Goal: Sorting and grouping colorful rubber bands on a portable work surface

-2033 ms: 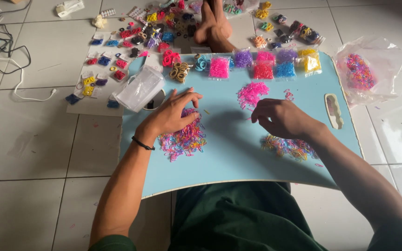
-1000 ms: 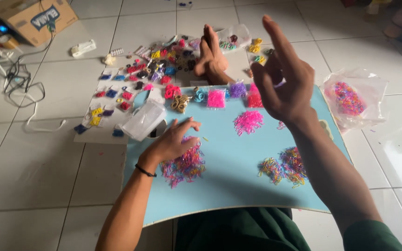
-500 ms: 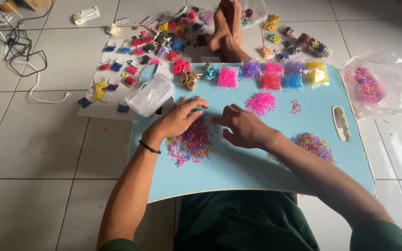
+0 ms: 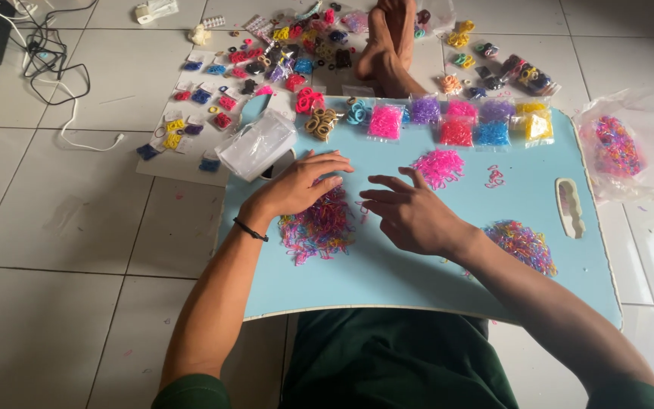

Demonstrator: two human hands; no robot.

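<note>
— Where is the mixed band pile lying?
— At the light-blue board's nine o'clock. We are resting our left hand on it, fingers spread flat, gripping nothing.
— And the other?
— Our right hand is hovering just at its three o'clock, fingers splayed, empty; pink bands are lying at twelve.

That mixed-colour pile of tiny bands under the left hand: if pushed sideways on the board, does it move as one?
Probably not: the mixed-colour pile is loose, with strays at its edge, so it would likely smear and scatter. The bands look tiny and light. The blue board looks smooth, so they should slide.
</note>
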